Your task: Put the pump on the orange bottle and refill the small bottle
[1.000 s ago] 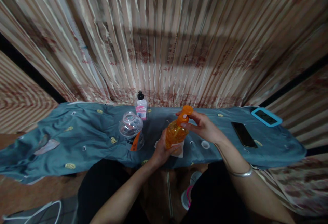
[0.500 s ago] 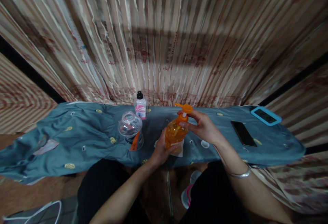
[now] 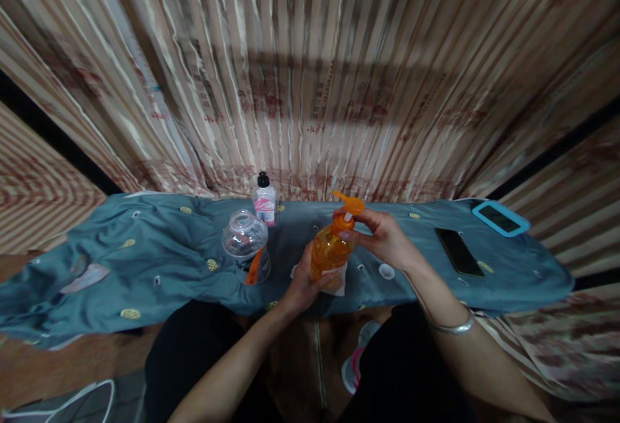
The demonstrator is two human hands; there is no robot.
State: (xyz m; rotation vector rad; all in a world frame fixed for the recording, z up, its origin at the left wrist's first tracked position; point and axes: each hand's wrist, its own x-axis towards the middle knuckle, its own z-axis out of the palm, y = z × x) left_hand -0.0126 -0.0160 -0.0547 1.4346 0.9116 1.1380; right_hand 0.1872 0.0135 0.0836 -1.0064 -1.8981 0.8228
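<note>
the left hand (image 3: 306, 284) grips the orange bottle (image 3: 332, 254); just above that grip, the right hand (image 3: 385, 239) pinches its collar (image 3: 341, 223). the spout (image 3: 339, 196) has swung round, suggesting the bottle's top is turning.

Teal cloth (image 3: 169, 248) is carrying a plastic cup (image 3: 245, 242) and black-capped bottle (image 3: 265, 205) centre-left, a smartphone (image 3: 458, 252) and blue-framed display (image 3: 500, 218) far right.
</note>
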